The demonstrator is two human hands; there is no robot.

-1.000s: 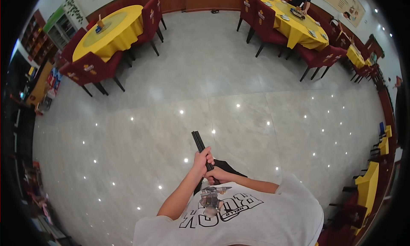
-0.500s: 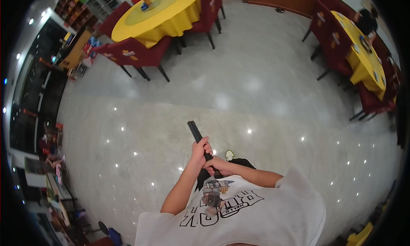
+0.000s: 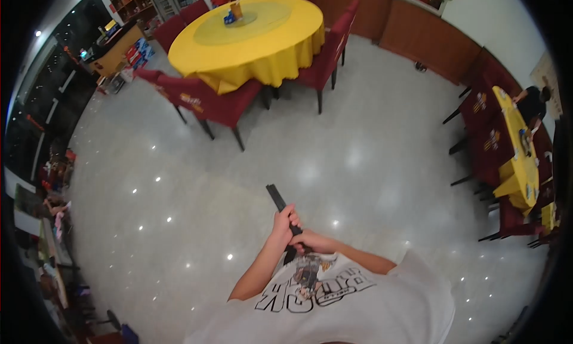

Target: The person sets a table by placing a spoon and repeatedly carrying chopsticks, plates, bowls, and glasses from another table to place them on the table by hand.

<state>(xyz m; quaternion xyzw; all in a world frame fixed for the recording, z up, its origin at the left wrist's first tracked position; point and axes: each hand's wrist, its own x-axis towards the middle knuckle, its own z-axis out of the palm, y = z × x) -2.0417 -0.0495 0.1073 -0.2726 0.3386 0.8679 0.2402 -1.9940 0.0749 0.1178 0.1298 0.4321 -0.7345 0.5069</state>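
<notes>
A bundle of long black chopsticks (image 3: 275, 197) slants up and to the left in front of my shirt. My left hand (image 3: 285, 221) is wrapped round the middle of the bundle, and the far ends stick out beyond its fingers. Just below it, my right hand (image 3: 307, 241) closes on the lower part of the same bundle, close to my belly. The near ends are partly hidden by my right hand.
A round table with a yellow cloth (image 3: 250, 66) stands ahead, with dark red chairs (image 3: 218, 102) around it. Off to the right a person (image 3: 531, 105) is at another yellow-covered table (image 3: 516, 147). Grey shiny floor (image 3: 262, 159) lies between. A counter (image 3: 116, 51) is at the far left.
The round table and chairs appear nearer and lower in view, and more of the back wall shows. Both hands keep their hold on the chopsticks.
</notes>
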